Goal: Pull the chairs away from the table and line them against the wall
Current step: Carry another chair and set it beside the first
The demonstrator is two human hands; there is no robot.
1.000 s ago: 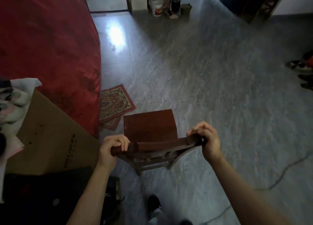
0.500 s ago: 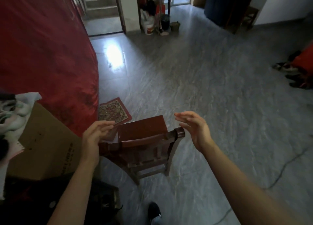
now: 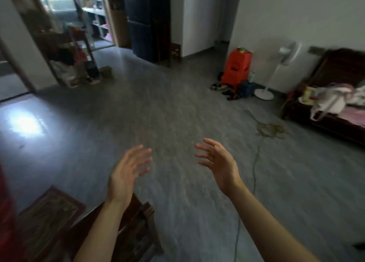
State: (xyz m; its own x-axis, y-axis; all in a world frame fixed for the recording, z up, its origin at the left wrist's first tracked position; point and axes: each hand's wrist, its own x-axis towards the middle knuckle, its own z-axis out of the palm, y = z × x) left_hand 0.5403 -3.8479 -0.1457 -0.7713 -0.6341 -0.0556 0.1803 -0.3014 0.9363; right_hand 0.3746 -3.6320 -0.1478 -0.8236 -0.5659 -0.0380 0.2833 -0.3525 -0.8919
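Observation:
A dark red-brown wooden chair [image 3: 138,228] stands at the bottom left, partly hidden behind my left forearm. My left hand [image 3: 128,172] floats above it with fingers spread and holds nothing. My right hand [image 3: 219,163] hovers to the right at the same height, fingers straight and apart, also holding nothing. Neither hand touches the chair. Another dark chair [image 3: 174,50] stands far back by the white wall. The red cloth of the table [image 3: 6,218] shows only as a strip at the left edge.
A patterned mat [image 3: 47,208] lies left of the chair. A cable [image 3: 254,174] runs across the grey floor on the right. Far right stand a white fan [image 3: 276,72], an orange box [image 3: 237,68] with shoes, and a dark wooden sofa [image 3: 325,103]. A cluttered rack [image 3: 69,60] stands back left.
Both hands let go of the chair's top rail and lifted away, open. The view swung up and right, so the chair dropped to the bottom left corner.

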